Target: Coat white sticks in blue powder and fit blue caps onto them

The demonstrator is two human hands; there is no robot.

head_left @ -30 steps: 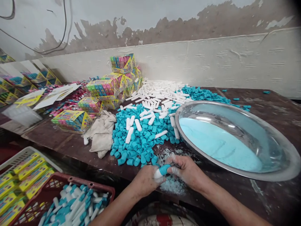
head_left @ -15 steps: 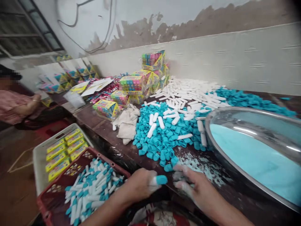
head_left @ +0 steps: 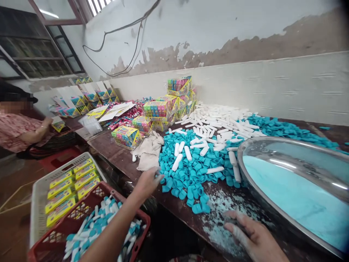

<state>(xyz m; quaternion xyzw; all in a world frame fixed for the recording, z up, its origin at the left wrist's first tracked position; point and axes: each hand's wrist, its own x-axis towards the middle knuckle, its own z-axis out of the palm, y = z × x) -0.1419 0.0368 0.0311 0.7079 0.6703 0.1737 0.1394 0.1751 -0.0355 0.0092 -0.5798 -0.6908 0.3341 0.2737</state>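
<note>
My left hand (head_left: 148, 183) is at the left edge of the heap of blue caps (head_left: 188, 174), its fingers bent against a blue cap; whether it grips the cap is unclear. Over the spilled pale-blue powder (head_left: 222, 218) on the table is my right hand (head_left: 245, 229), fingers curled, with something dark and greyish between thumb and fingers that I cannot make out. White tubes (head_left: 215, 120) lie behind and on top of the caps. A metal basin (head_left: 283, 142) of light-blue powder (head_left: 289, 193) stands at the right.
A red crate (head_left: 109, 187) holds blue-and-white pieces beside a white crate (head_left: 39, 203) of yellow boxes. A beige cloth (head_left: 149, 151) and packed boxes (head_left: 127, 136) sit on the table (head_left: 106, 147). A person (head_left: 24, 131) sits at the far left.
The view has tilted up. My left hand has moved left and away from my right hand to the cap heap's edge; the blue-and-white piece it held is gone from it. My right hand is lower right.
</note>
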